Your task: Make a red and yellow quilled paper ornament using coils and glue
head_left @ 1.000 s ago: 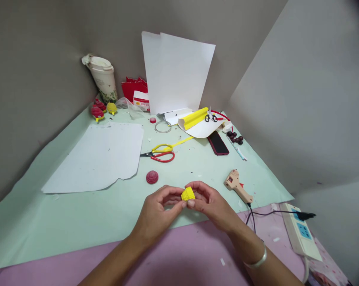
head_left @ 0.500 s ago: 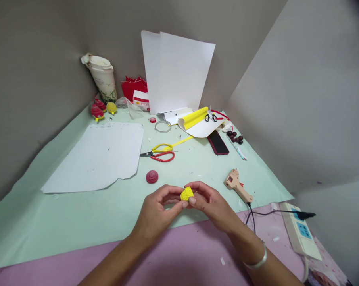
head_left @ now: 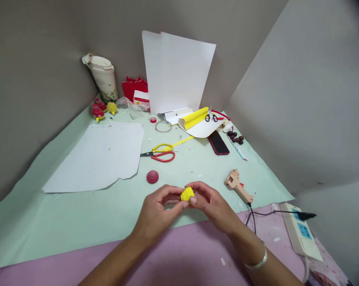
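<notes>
Between the fingertips of both hands is a small yellow ridged piece (head_left: 187,194), shaped like a little dome or cup. My left hand (head_left: 158,210) pinches it from the left, with the thumb at its lower edge. From the right, my right hand (head_left: 215,204) grips it, the thumb pressed on its near side. Part of the piece is hidden behind the fingers. A dark red ridged dome (head_left: 152,176) rests on the green sheet (head_left: 108,218), just beyond my left hand. Scissors with one yellow and one red handle (head_left: 163,153) lie farther back.
A glue gun (head_left: 239,186) lies at the right, its cord near a power strip (head_left: 301,230). Behind are a phone (head_left: 217,143), a yellow paper roll (head_left: 194,118), small scissors (head_left: 211,118) and white paper (head_left: 98,159). A tall cup (head_left: 103,79) stands back left beside red and yellow ornaments (head_left: 98,112).
</notes>
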A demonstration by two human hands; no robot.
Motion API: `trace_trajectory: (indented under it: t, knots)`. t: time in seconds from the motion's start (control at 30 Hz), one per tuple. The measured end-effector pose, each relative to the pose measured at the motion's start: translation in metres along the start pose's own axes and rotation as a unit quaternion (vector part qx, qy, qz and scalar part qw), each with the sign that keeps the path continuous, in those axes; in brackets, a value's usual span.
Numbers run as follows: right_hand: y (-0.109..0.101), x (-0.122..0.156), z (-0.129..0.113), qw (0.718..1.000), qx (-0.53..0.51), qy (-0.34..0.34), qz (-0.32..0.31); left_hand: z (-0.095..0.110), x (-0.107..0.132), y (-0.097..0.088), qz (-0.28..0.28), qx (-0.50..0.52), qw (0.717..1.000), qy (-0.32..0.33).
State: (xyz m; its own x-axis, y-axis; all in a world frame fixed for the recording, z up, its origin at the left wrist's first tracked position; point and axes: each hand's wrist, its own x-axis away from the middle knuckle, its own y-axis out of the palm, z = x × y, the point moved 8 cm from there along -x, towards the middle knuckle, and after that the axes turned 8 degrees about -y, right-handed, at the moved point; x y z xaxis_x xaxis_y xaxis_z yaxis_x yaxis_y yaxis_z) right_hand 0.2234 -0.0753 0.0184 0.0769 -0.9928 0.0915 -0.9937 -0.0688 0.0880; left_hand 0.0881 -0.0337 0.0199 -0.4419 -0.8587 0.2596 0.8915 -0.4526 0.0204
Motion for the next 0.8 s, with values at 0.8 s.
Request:
trace_trajectory:
  t: [0.8]
  knots:
    - [-0.001, -0.011, -0.015, 0.995, 0.095, 0.013, -0.023, -0.013, -0.006, -0.003, -0.016, 0.076, 0.995, -0.068]
